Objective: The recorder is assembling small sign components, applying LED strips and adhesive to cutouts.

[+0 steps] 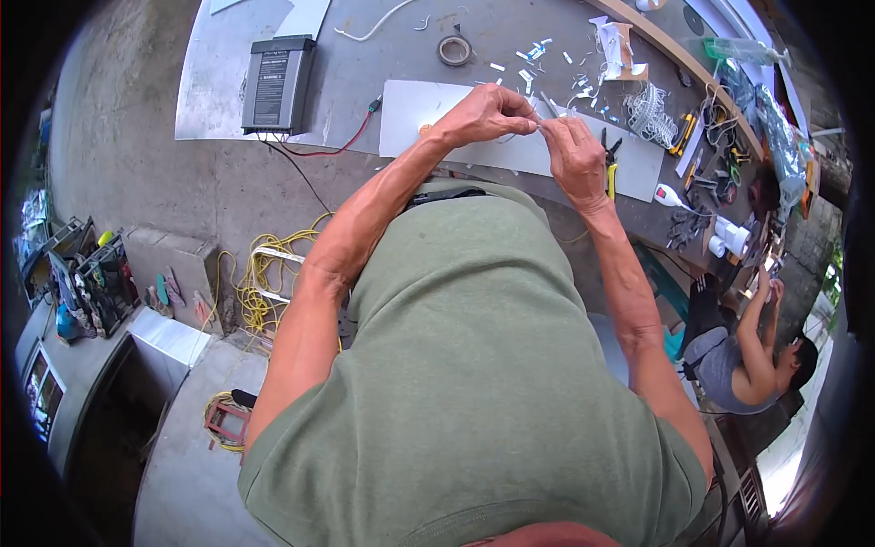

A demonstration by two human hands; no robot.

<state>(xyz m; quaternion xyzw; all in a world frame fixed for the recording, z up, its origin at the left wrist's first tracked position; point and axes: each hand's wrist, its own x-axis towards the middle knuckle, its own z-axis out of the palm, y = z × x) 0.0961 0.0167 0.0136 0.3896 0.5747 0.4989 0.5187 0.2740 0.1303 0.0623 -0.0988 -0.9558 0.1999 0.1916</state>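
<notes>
Both my hands meet above a long white board [401, 114] at the near edge of the grey table. My left hand [497, 116] is closed, its thumb and forefinger pinched together. Fingertip to fingertip with it, my right hand [577, 157] pinches too. Something small and thin shows between the fingertips, too fine to name. Pliers [612, 169] with yellow handles lie just right of my right hand. Small white and blue pieces [529, 77] are scattered on the table beyond my hands.
A dark box [278, 87] with red and black wires stands at the left, and a tape roll [455, 50] lies farther back. To the right are tangled white cable [649, 114] and a white plug [668, 195]. Another person [743, 365] sits at the far right. Yellow cord [260, 287] lies coiled on the floor.
</notes>
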